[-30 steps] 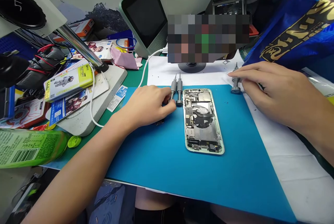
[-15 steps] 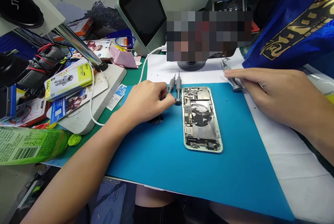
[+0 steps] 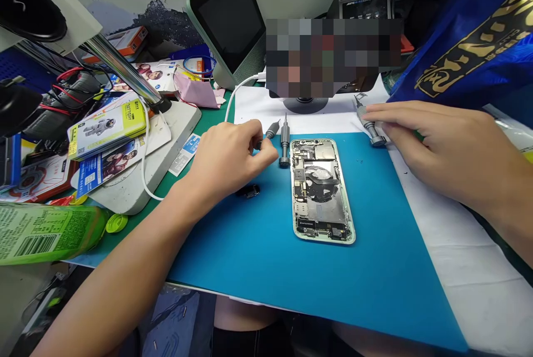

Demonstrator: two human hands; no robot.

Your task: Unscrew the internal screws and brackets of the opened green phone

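Note:
The opened phone (image 3: pixel 322 193), its inner parts bare, lies on a blue mat (image 3: pixel 266 273). To its left, my left hand (image 3: pixel 233 154) is closed with finger and thumb on a grey screwdriver (image 3: pixel 272 129), whose handle is partly hidden. A second grey screwdriver (image 3: pixel 285 143) lies between that hand and the phone. My right hand (image 3: pixel 441 146) pinches a third screwdriver (image 3: pixel 370 125) at the mat's upper right edge, with the tip pointing away. A small black part (image 3: pixel 250 190) rests just below my left hand.
A lamp post on a white base (image 3: pixel 145 179), boxes (image 3: pixel 108 126) and a green packet (image 3: pixel 45 235) crowd the left side. Behind stand a smart display (image 3: pixel 229 18) and a blurred-out object on a round stand (image 3: pixel 306 104). A blue bag (image 3: pixel 466 40) leans at the right.
My left hand has shifted slightly left and up, showing more of the small black part. My right fingertips have moved slightly along the right screwdriver. The phone stays put.

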